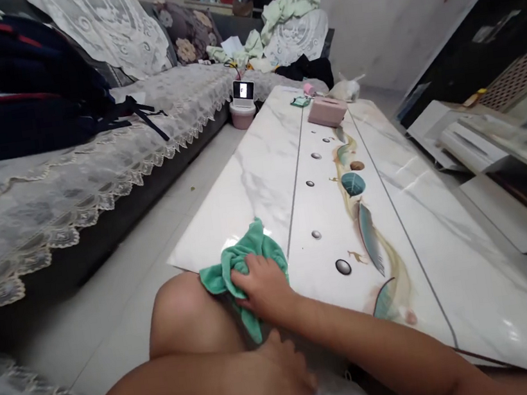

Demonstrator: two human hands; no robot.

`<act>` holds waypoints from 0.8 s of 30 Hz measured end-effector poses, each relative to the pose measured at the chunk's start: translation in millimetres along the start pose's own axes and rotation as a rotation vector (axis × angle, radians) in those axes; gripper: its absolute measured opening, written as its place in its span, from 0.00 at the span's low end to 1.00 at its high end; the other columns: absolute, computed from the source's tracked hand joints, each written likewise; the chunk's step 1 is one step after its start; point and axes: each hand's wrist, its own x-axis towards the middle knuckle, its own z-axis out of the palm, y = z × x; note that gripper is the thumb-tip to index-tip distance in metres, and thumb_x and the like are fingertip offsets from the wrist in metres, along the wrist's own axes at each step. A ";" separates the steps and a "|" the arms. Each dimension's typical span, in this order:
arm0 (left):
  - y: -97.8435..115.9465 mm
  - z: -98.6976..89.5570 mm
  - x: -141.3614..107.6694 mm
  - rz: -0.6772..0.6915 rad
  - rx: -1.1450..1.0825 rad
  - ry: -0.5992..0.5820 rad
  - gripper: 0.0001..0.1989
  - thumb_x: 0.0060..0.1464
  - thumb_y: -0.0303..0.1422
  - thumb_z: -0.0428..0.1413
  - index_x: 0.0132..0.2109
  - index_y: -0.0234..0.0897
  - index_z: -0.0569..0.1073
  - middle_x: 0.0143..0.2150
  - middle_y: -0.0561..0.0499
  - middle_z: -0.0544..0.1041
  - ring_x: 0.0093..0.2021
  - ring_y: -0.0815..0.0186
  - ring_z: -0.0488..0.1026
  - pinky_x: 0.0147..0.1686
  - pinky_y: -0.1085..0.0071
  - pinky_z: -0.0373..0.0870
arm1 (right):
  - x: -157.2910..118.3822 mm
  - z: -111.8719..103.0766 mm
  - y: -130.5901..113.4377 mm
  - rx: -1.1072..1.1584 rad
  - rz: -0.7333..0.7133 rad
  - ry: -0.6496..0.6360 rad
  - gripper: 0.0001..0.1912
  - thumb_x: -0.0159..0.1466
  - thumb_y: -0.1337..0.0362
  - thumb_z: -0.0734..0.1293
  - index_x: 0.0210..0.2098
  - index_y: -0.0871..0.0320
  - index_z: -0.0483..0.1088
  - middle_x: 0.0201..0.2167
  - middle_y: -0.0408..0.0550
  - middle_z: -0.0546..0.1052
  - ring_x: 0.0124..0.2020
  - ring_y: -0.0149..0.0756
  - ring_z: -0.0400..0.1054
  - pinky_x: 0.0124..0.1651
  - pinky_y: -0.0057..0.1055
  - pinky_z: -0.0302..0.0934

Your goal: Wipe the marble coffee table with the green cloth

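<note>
Looks like the wiping step to me: right hand gripping the cloth on the table edge, lower centre, left hand just below (can't tell if closed), next stroke probably wants flat, steady pressure.

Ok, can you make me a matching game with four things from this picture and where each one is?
Things:
1. cloth
2. pink box
3. backpack
4. small screen

Places:
A. on the sofa
B. on top of a tub
C. under the right hand, at the near edge of the table
D. toward the far end of the table

Right pairs: 1-C, 2-D, 3-A, 4-B
</note>
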 end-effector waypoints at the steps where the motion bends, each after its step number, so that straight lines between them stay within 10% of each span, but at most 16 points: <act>1: 3.3 -9.3 -1.3 -0.016 -0.004 -0.073 0.25 0.77 0.46 0.56 0.65 0.30 0.81 0.61 0.35 0.83 0.56 0.47 0.84 0.58 0.53 0.75 | 1.4 -4.3 5.1 0.015 0.050 -0.015 0.17 0.73 0.53 0.74 0.58 0.48 0.84 0.53 0.55 0.80 0.51 0.47 0.76 0.48 0.37 0.70; 6: 13.5 -35.7 6.5 -0.133 -0.027 -0.206 0.24 0.73 0.41 0.61 0.65 0.26 0.80 0.60 0.31 0.83 0.58 0.45 0.83 0.59 0.51 0.76 | 45.9 -24.9 42.0 0.053 0.271 0.000 0.19 0.80 0.49 0.65 0.59 0.50 0.82 0.57 0.56 0.77 0.51 0.43 0.76 0.49 0.34 0.69; 24: -28.0 -17.2 12.4 -0.233 -0.187 -0.205 0.32 0.77 0.37 0.55 0.81 0.30 0.61 0.76 0.27 0.64 0.79 0.38 0.62 0.75 0.35 0.64 | 202.9 -48.7 183.8 0.153 0.660 0.233 0.26 0.81 0.49 0.61 0.69 0.54 0.76 0.60 0.60 0.77 0.56 0.48 0.74 0.54 0.35 0.67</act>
